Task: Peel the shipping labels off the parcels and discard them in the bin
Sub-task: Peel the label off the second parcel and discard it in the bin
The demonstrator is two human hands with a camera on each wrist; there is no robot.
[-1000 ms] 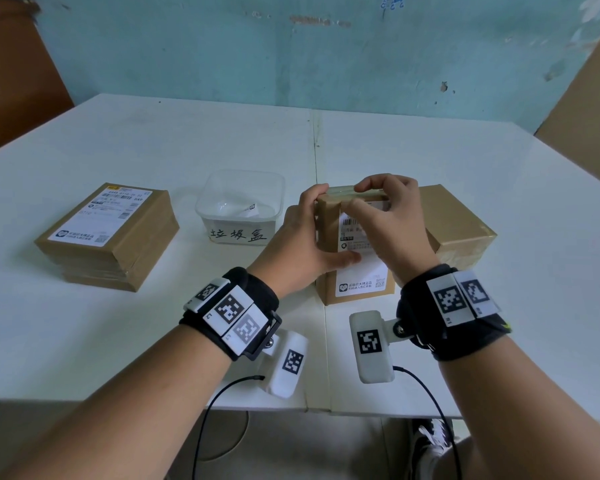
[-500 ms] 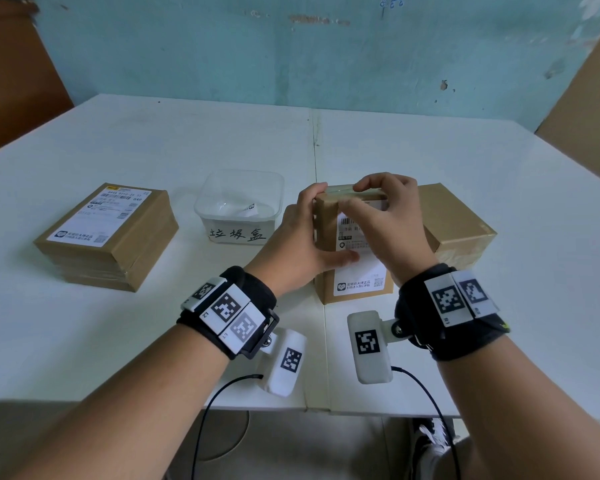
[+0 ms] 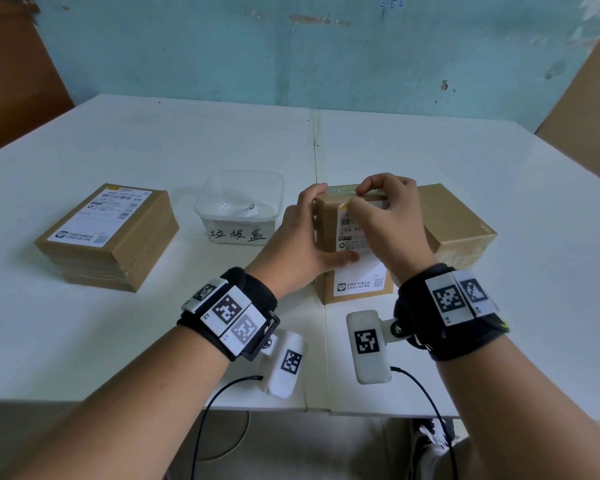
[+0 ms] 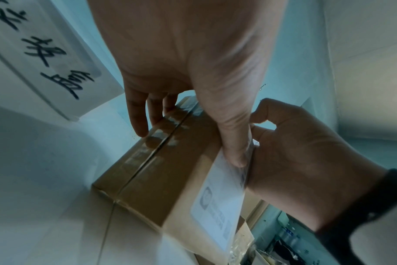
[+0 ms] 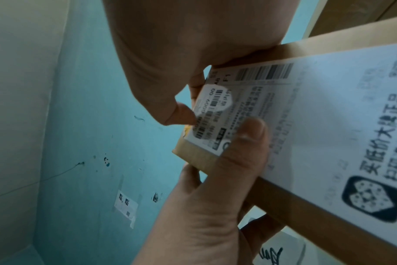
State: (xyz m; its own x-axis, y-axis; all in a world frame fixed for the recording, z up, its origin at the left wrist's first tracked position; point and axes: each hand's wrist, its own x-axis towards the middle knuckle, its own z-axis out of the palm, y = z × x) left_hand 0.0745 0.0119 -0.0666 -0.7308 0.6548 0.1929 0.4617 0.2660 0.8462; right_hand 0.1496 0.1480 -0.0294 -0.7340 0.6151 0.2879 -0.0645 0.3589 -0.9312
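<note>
white table [image 3: 153, 161] under a teal wall | centre frame: parcel [image 3: 329, 216] tipped up on its edge | left hand [image 3: 298, 244] grips its left side, thumb pressed on the shipping label [image 3: 359, 278] | right hand [image 3: 392, 223] pinches the label's top corner | clear bin [image 3: 239, 206] just left | labelled parcel stack [image 3: 108, 237] far left

The left hand [image 3: 300, 242] is wrapped around the left side of the standing parcel [image 3: 329, 216], with its thumb flat across the front and its fingers behind. The right hand [image 3: 390, 225] is curled up at the parcel's top edge, thumb tip touching there. Both forearms reach forward toward the parcel, each with a black wrist band.
</note>
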